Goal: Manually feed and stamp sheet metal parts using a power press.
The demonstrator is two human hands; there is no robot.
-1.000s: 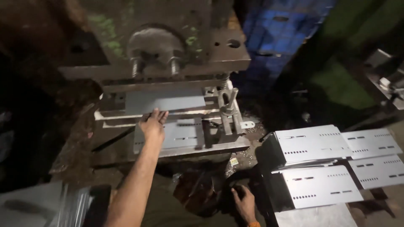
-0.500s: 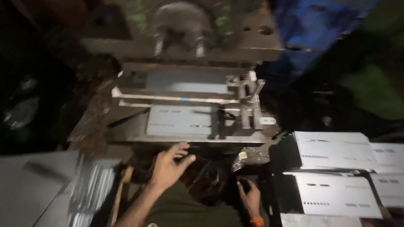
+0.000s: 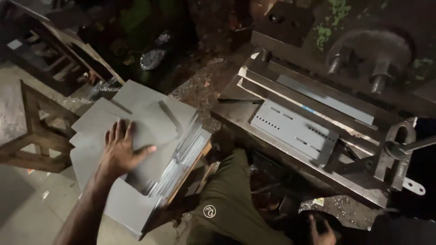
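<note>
The left hand [image 3: 121,152] lies flat, palm down, fingers spread and thumb out, pressing on the top sheet of a stack of grey metal sheets [image 3: 150,115] and gripping nothing. Well to its right, a punched grey plate [image 3: 293,131] sits in the press [image 3: 318,90]. The right hand [image 3: 323,229] rests low near the knee; I cannot tell its grip.
</note>
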